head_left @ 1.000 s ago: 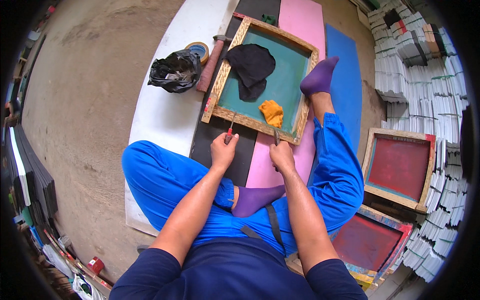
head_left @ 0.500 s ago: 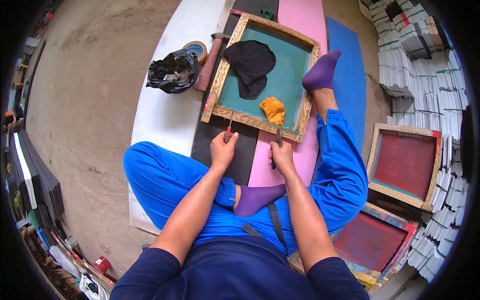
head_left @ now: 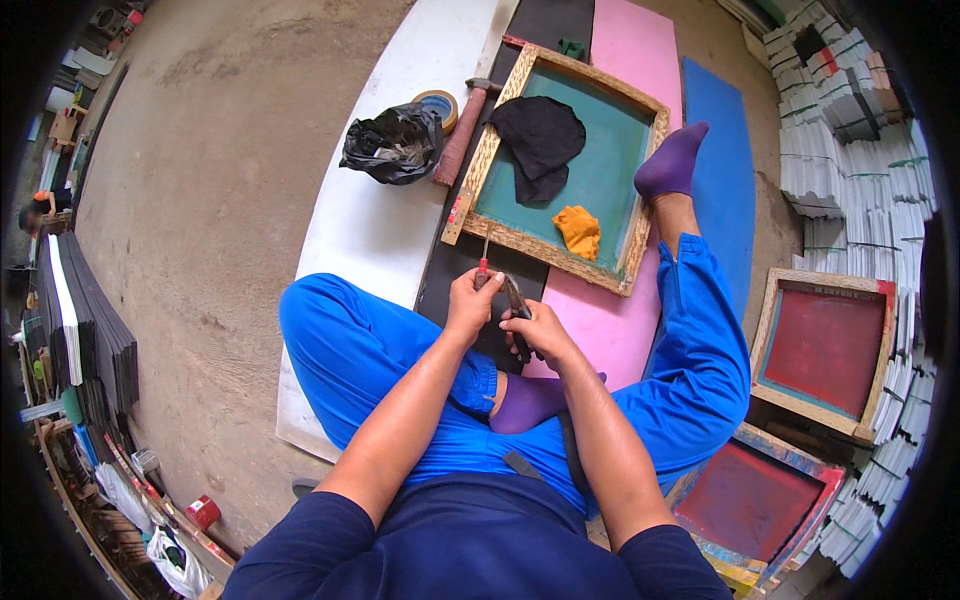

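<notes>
At the centre of the head view, left hand (head_left: 470, 308), fingers wrapped around red handle of screwdriver (head_left: 482, 268). Shank aimed at twelve o'clock, reaching over near rail of wooden frame (head_left: 530, 250); cannot tell tip contact with wood. Just beside, towards four o'clock, right hand (head_left: 540, 332), closed around black handles of pliers (head_left: 516, 298). Pliers head tilted to eleven o'clock, beside left thumb. Hands drawn close; cannot tell contact between them.

At one o'clock, frame, lying askew across black board (head_left: 447, 262) and pink board (head_left: 600, 335). On its green mesh (head_left: 610, 120): black rag (head_left: 540, 145) towards ten o'clock of frame, orange rag (head_left: 577, 232) at its six o'clock. Along its nine o'clock side, hammer (head_left: 460, 140), head uppermost. Close to its three o'clock rail, purple-socked right foot (head_left: 670, 165).

At eleven o'clock, on white board (head_left: 345, 240), black bag (head_left: 395, 148); tape roll (head_left: 450, 108) at its one o'clock, between bag and hammer.

At two o'clock, tied paper stacks (head_left: 840, 155). At three and four o'clock, upper red screen (head_left: 825, 350) and lower red screen (head_left: 745, 500). At eight o'clock, on floor (head_left: 200, 250), red can (head_left: 203, 513).
</notes>
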Demonstrator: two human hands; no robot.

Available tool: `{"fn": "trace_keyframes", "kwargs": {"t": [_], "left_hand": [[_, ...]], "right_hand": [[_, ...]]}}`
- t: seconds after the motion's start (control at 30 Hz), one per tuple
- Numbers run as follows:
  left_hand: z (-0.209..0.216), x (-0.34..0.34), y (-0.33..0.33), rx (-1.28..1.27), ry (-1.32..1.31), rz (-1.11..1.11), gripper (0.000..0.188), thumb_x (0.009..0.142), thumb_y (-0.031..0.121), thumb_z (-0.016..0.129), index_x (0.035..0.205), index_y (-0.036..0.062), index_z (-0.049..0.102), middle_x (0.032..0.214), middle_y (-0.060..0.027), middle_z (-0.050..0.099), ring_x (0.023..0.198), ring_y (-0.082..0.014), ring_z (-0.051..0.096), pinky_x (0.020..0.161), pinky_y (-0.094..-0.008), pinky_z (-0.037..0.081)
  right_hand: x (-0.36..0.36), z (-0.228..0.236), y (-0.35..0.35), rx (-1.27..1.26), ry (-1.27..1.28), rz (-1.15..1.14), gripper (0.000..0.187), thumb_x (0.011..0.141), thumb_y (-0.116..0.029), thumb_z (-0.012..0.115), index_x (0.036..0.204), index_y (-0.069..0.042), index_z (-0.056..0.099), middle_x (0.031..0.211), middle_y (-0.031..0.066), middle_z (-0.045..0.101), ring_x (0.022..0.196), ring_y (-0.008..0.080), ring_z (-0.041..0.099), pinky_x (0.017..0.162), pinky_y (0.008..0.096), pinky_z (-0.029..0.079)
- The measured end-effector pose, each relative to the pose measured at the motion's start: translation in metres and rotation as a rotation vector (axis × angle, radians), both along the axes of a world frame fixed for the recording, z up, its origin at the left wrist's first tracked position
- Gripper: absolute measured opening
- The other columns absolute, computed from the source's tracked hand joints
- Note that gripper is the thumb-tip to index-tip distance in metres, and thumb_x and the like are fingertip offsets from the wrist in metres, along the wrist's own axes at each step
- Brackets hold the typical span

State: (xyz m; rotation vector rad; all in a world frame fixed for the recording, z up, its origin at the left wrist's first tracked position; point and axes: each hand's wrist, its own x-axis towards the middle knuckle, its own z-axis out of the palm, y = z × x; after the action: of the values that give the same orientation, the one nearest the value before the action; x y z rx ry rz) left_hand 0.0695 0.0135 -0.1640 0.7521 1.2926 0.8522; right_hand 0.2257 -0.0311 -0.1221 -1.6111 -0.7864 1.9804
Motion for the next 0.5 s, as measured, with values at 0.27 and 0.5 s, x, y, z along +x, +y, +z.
{"fn": "trace_keyframes", "kwargs": {"t": [0.27,0.5], "left_hand": [[-0.004,-0.002,0.000,0.012,0.081,0.122,0.016,0.090,0.019,0.073,0.088,0.0039,0.068,0.068,-0.0004,0.062,0.044,-0.0065,0.047,0.039,-0.0248,0.035],[-0.009,-0.006,0.001,0.016,0.523,0.113,0.034,0.088,0.031,0.076,0.075,0.0024,0.065,0.060,-0.0017,0.057,0.053,-0.0139,0.052,0.053,-0.0350,0.041]], "right_hand": [[-0.002,-0.003,-0.003,-0.195,0.169,-0.014,0.031,0.099,-0.022,0.062,0.125,-0.005,0.058,0.089,0.0105,0.070,0.074,0.0197,0.070,0.061,0.0320,0.057],[0.002,-0.007,-0.007,-0.258,0.172,-0.017,0.032,0.102,-0.028,0.057,0.126,-0.007,0.054,0.099,0.0104,0.070,0.083,0.0207,0.072,0.063,0.0341,0.058]]}}
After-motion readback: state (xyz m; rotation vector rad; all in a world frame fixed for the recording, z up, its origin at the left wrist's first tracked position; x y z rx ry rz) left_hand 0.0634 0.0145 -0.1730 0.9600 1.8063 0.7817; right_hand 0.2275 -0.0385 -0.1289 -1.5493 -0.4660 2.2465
